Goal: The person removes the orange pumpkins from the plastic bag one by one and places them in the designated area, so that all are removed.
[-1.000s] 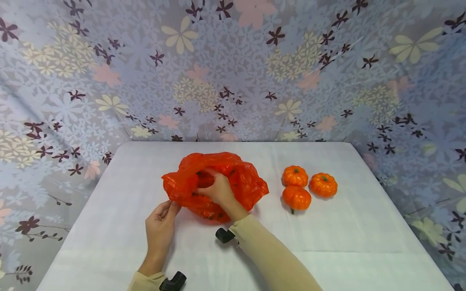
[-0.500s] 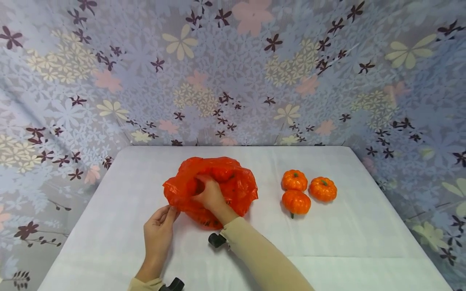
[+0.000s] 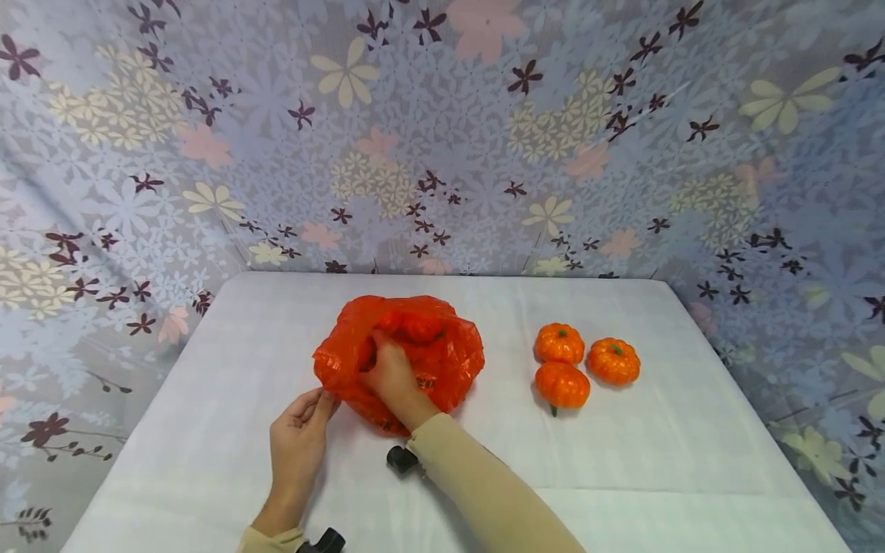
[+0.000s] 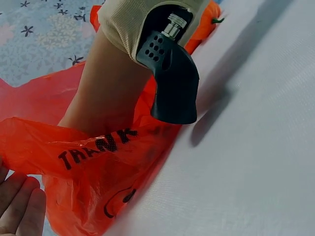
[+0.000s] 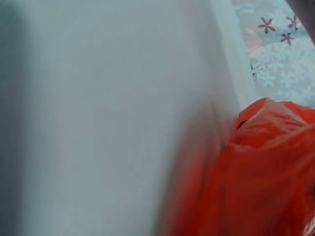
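Note:
A red plastic bag (image 3: 452, 369) lies with its mouth open on the table, left of centre. Its near left rim is pinched between the thumb and fingers of my left hand (image 3: 299, 434). Black "THANK" lettering shows on the bag (image 4: 83, 191) in the left wrist view, beside my left fingers (image 4: 22, 209). My right hand (image 3: 390, 376) reaches inside the bag toward its left side; its fingertips are partly hidden, so I cannot tell whether they grip anything. Deeper in the bag sits a rounded orange-red shape (image 3: 422, 328), like a small pumpkin.
To the right of the bag stand three small orange pumpkins: one at the back (image 3: 558, 343), one in front (image 3: 562, 385) and one farther right (image 3: 614, 361). A white cloth covers the table (image 3: 657, 438). Behind it hangs a flowered curtain (image 3: 442, 138).
My right hand has shifted left and slightly deeper inside the bag. The bag's right side has drawn inward to the left. My left hand keeps its pinch on the rim; the three pumpkins stay put.

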A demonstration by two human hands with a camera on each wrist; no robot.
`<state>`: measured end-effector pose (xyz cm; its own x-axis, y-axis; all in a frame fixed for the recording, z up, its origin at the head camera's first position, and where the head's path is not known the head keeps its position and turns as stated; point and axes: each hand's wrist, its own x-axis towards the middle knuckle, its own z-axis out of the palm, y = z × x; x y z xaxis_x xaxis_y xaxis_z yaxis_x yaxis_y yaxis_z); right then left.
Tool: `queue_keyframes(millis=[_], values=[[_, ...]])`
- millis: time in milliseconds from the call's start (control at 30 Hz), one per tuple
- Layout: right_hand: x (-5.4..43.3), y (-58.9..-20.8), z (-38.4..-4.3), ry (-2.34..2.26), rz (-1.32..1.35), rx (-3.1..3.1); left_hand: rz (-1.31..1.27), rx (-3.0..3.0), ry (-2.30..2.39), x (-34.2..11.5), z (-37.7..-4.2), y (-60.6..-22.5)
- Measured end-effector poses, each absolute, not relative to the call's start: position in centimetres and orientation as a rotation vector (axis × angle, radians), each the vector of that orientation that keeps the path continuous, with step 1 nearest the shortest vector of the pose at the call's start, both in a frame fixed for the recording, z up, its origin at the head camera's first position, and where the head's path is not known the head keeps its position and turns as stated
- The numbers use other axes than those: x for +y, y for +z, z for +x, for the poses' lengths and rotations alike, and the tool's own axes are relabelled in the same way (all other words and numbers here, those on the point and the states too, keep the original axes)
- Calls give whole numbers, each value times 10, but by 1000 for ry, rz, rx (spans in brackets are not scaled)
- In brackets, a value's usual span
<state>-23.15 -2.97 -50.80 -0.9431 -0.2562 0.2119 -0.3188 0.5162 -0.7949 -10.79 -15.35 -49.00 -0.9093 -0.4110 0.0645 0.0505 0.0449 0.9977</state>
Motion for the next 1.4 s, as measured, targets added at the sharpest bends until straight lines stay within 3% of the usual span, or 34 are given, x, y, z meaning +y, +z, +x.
queue_keyframes(millis=[900, 1400], values=[[20, -471, -187, 1529, 246, -2660, 386, -1949, -1950, -160, -106, -485], [49, -451, -161, 1654, 298, -2474, 374, -1911, -1966, -161, -107, -487]])
